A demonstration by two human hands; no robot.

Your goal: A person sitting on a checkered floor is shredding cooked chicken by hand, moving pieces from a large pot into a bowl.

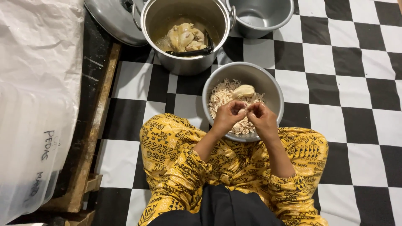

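While both hands, left hand (pixel 227 116) and right hand (pixel 260 117), pinch one chicken shred (pixel 243 111) with narrowed fingers above the shredded-chicken bowl (pixel 274 90), one whole piece (pixel 243 90) lies inside.

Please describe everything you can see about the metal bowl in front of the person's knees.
The metal bowl is round, grey and looks like dull steel. It stands upright on the checked floor, between the knees. It holds pale shredded meat and one whole pale piece. The left hand and right hand work together over its near side.
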